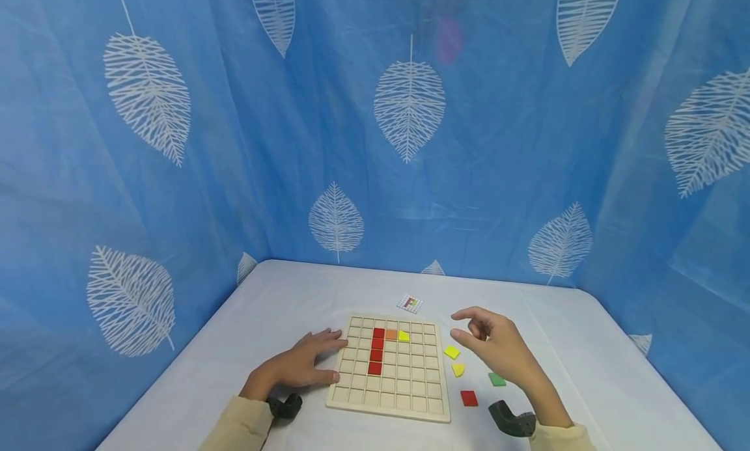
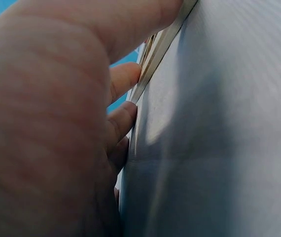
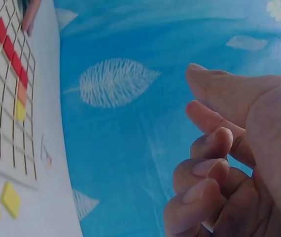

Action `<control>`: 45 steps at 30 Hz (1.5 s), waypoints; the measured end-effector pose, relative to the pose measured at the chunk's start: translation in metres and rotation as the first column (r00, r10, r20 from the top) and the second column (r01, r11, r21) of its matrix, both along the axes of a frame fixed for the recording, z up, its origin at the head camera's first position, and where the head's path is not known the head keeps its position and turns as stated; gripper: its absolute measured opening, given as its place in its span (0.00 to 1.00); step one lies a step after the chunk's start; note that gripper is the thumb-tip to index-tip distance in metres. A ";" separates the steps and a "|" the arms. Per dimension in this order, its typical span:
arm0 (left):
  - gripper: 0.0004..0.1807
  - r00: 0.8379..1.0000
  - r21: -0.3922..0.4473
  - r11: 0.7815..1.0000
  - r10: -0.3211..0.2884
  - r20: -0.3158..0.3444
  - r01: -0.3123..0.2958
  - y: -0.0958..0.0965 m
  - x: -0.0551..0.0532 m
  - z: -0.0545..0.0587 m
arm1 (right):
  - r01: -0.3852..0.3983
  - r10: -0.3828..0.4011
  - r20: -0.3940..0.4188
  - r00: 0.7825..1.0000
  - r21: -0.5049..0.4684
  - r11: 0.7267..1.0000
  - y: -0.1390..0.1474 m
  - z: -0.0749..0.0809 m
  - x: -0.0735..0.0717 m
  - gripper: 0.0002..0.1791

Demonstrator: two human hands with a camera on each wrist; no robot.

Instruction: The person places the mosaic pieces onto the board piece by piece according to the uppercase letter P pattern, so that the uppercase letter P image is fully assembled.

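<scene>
Touching the left edge of the gridded board (image 1: 387, 410) with thumb and fingers spread, the left hand (image 1: 305, 360) seems well set to keep it steady. Off the board's right edge hovers the right hand (image 1: 498, 347), thumb and forefinger apart, holding nothing. Four red tiles (image 1: 375, 355), an orange tile (image 1: 390, 334) and a yellow tile (image 1: 403, 336) lie in the grid; two loose yellow pieces (image 1: 458, 369) lie on the desk (image 1: 281, 288) just beside it. Thin pieces are probably best pinched by opposite edges, turned before lowering, then pressed flat.
</scene>
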State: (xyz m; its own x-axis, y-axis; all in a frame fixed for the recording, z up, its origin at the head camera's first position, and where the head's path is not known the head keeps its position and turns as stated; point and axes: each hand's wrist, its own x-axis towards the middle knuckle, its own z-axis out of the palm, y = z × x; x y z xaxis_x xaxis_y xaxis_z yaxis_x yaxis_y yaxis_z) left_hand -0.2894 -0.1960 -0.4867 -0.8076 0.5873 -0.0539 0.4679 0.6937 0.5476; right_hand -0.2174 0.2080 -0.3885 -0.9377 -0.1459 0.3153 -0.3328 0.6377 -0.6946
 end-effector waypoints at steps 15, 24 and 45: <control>0.43 1.000 0.002 1.000 0.017 0.009 -0.017 0.000 0.001 0.000 | 0.058 -0.056 0.117 0.992 -0.014 0.998 0.038 -0.021 0.005 0.18; 0.43 1.000 -0.005 1.000 0.024 0.005 -0.024 -0.001 0.001 0.000 | 0.054 -0.061 0.243 0.968 0.038 0.998 0.036 -0.044 0.006 0.20; 0.44 0.999 -0.012 0.999 0.035 0.014 -0.035 0.001 0.001 0.000 | -0.236 0.202 0.388 0.899 0.042 0.971 0.043 -0.075 0.008 0.17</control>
